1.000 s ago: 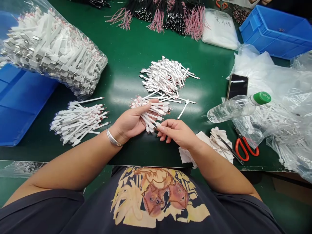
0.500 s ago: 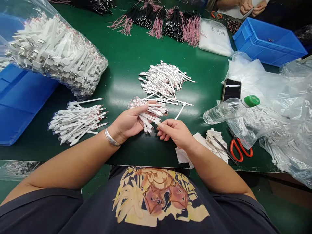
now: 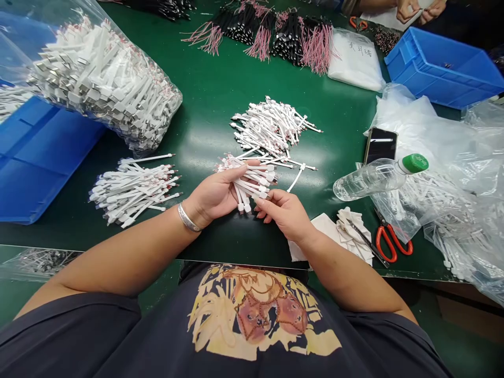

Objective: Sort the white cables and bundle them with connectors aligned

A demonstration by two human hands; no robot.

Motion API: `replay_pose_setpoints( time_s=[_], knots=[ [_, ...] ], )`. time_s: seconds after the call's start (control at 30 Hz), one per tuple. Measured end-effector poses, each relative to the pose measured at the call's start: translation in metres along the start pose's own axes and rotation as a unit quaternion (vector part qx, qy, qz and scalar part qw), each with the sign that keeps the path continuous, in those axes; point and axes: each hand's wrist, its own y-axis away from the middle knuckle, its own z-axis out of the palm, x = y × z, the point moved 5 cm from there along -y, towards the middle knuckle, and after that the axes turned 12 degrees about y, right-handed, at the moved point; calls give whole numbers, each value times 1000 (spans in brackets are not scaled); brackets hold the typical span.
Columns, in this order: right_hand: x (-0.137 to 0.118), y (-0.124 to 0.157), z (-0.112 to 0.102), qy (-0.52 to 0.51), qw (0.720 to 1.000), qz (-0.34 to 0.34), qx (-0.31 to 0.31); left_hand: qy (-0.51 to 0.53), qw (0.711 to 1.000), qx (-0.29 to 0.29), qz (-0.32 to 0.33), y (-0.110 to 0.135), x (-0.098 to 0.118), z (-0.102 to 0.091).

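A bunch of short white cables (image 3: 254,181) with plugs on their ends lies across my left hand (image 3: 214,195), the thumb pressed over it. My right hand (image 3: 286,211) pinches the plug end of one white cable at the bunch's lower right edge. Just beyond my hands is a loose pile of white cables (image 3: 271,126), with a single cable (image 3: 296,177) lying apart from it. Left of my left hand another heap of white cables (image 3: 134,191) rests on the green table (image 3: 205,115). My palm and fingers hide part of the held bunch.
A clear bag of white cables (image 3: 110,84) leans over a blue bin (image 3: 47,157). On the right are a bottle (image 3: 366,179), a phone (image 3: 380,145), red-handled scissors (image 3: 389,242), cloth (image 3: 346,231) and plastic bags (image 3: 444,142). A co-worker's hands (image 3: 419,10) show at the back.
The whole view has shifted slightly, so everything sits a little further right. Both hands keep nearly the same pose at the bunch of cables.
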Motion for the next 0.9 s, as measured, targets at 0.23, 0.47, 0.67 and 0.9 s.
replay_pose_setpoints(
  time_s=[0.23,0.47,0.67,0.9],
  knots=[
    [3,2,12,-73,993,53,-81,-4,1000,-13,-2,0,0,2],
    [7,4,30,-97,979,62,-166,8,1000,-17,-3,1,-2,4],
    [8,2,28,-89,982,59,-155,-3,1000,-9,-3,0,-2,1],
    [5,1,17,-66,990,40,-117,-1,1000,-19,-9,-1,-2,-3]
  ],
)
